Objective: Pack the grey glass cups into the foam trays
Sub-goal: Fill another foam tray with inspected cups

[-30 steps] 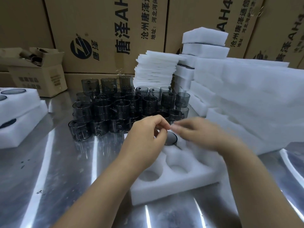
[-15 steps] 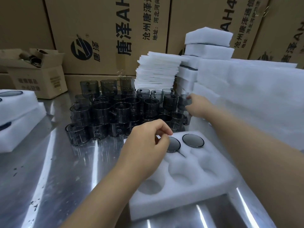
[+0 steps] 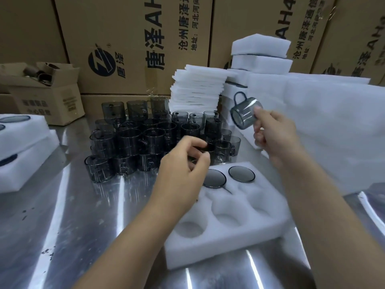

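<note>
A white foam tray (image 3: 229,232) lies on the steel table in front of me. Two grey glass cups (image 3: 241,173) sit in its far holes, and its other holes are empty. Behind it stands a dense cluster of several grey cups (image 3: 133,142), some stacked. My right hand (image 3: 273,134) grips one grey cup (image 3: 244,114) in the air above the cluster's right end, tipped on its side with the handle up. My left hand (image 3: 183,165) hovers at the cluster's front row, its curled fingers at a cup's rim; blur hides whether they grip it.
Foam trays holding cups (image 3: 23,142) lie at the left edge. A stack of thin foam sheets (image 3: 198,88), foam blocks (image 3: 260,53) and a big foam pile (image 3: 333,132) fill the back right. An open small box (image 3: 45,94) stands before large cardboard cartons (image 3: 133,38).
My right hand took a cup from the cluster's right end and lifted it, tipped sideways. My left hand moved from the cup in the tray up to the cluster's front row.
</note>
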